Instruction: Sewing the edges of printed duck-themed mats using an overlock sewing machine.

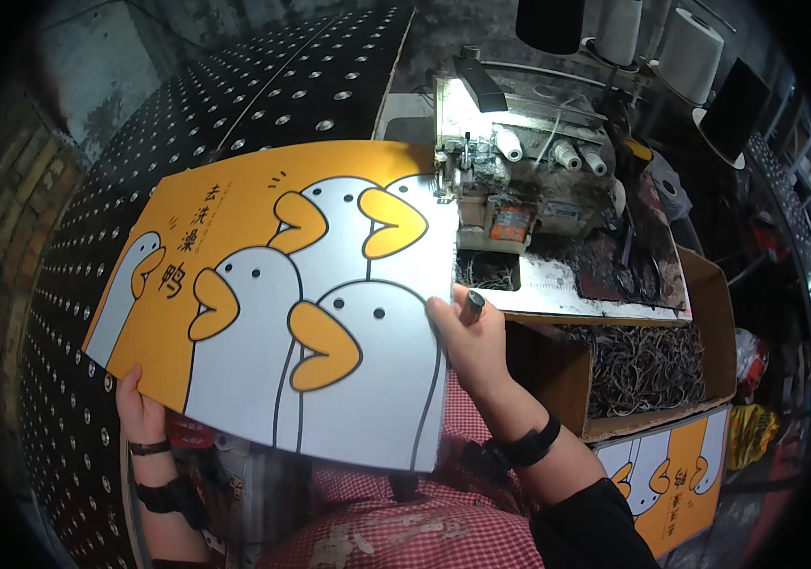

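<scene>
A flat orange mat (273, 284) printed with white cartoon ducks and dark lettering slants across the middle of the view. My left hand (143, 412) is closed on its lower left edge, fingers hidden beneath. At the right edge, my right hand (477, 346) pinches the mat with the thumb on top. A short dark cylindrical piece (473, 303) sticks up from that same hand; the rest of it is hidden. The mat's far right corner lies at the needle area of a lit overlock sewing machine (528, 180).
Large thread cones (690, 57) stand behind the machine. Right of me, a cardboard box (566, 389) holds tangled dark trimmings, and a similar duck mat (685, 474) lies below it. Dark scissors (637, 270) rest on the machine table. A black studded surface (64, 275) spreads to the left.
</scene>
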{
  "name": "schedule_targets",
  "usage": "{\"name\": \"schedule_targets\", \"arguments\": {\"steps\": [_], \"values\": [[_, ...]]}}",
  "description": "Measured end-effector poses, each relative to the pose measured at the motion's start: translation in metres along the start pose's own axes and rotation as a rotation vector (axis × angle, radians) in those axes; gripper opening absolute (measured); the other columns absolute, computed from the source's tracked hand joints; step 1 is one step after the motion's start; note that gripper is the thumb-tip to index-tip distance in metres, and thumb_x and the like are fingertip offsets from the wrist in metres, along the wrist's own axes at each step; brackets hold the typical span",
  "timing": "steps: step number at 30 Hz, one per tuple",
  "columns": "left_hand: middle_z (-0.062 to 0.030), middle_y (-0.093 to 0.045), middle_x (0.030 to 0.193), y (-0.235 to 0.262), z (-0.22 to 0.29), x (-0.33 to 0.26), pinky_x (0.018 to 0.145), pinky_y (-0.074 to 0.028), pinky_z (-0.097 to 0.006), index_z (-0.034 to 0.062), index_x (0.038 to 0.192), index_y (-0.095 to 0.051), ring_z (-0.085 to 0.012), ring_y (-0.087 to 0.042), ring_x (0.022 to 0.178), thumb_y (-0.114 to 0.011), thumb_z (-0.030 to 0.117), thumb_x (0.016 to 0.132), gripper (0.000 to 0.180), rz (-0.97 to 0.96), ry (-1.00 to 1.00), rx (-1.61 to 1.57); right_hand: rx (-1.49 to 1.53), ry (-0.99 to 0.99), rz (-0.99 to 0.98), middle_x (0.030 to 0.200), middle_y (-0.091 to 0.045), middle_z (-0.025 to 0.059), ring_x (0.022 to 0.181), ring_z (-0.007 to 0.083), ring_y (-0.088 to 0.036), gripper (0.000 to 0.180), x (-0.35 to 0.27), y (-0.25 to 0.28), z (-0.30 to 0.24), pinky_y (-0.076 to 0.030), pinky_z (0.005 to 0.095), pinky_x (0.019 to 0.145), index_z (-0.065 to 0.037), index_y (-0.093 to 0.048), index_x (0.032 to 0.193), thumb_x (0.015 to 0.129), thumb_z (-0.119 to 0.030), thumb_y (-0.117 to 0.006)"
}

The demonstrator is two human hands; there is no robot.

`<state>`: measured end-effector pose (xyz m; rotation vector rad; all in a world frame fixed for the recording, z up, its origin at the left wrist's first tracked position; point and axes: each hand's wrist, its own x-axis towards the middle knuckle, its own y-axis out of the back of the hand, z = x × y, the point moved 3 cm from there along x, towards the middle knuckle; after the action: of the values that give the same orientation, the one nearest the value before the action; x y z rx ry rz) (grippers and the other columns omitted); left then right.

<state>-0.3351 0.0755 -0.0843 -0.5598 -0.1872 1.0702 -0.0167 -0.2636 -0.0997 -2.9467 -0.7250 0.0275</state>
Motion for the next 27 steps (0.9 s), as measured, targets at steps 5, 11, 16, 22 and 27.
{"name": "schedule_targets", "arguments": {"steps": [5,11,16,22,27], "values": [[-0.0167,-0.05,0.114,-0.011,0.002,0.043,0.091,-0.043,-0.036,-0.0055,0.118,-0.04,-0.0268,-0.051,0.105,-0.037,0.001,0.087,0.032,-0.014,0.043,-0.009,-0.084,-0.028,-0.038,0.059,-0.05,-0.0039,0.052,0.0005,-0.042,0.025,-0.018,0.001,-0.009,-0.037,0.0159,0.05,0.004,-0.057,0.102,0.08,-0.008,-0.059],[-0.0172,-0.051,0.111,-0.05,-0.009,0.078,0.092,-0.041,-0.035,-0.0072,0.112,-0.042,-0.0266,-0.051,0.104,-0.04,0.003,0.087,0.027,-0.037,0.044,-0.008,-0.077,0.065,0.016,0.062,-0.05,-0.0043,0.056,-0.0001,-0.045,0.048,-0.025,0.007,-0.015,-0.039,0.0145,0.053,0.007,-0.041,0.122,0.079,-0.005,-0.059],[-0.0169,-0.05,0.114,-0.082,-0.01,0.103,0.094,-0.04,-0.036,-0.0075,0.113,-0.042,-0.0277,-0.049,0.107,-0.04,-0.001,0.085,0.029,0.018,0.033,0.026,0.075,0.108,-0.01,0.068,-0.055,-0.0029,0.06,0.0011,-0.05,0.036,-0.026,0.008,-0.021,-0.042,0.0158,0.056,0.003,-0.051,0.113,0.079,-0.002,-0.059],[-0.0205,-0.047,0.114,-0.128,-0.02,0.134,0.095,-0.038,-0.039,-0.0086,0.114,-0.039,-0.0322,-0.047,0.107,-0.038,-0.004,0.084,0.03,0.107,0.015,0.039,-0.091,0.206,0.059,0.077,-0.061,0.0018,0.067,0.0046,-0.055,0.009,-0.007,0.011,-0.021,-0.045,0.0175,0.06,-0.001,-0.062,0.086,0.077,-0.003,-0.061],[-0.0204,-0.048,0.111,-0.134,-0.027,0.186,0.092,-0.041,-0.039,-0.0106,0.111,-0.04,-0.032,-0.049,0.105,-0.038,-0.005,0.084,0.028,0.077,0.046,0.023,-0.289,0.347,0.14,0.071,-0.062,0.0046,0.065,0.0084,-0.057,0.006,0.024,0.011,-0.025,-0.046,0.0209,0.06,-0.001,-0.062,0.079,0.075,-0.004,-0.06]]}}
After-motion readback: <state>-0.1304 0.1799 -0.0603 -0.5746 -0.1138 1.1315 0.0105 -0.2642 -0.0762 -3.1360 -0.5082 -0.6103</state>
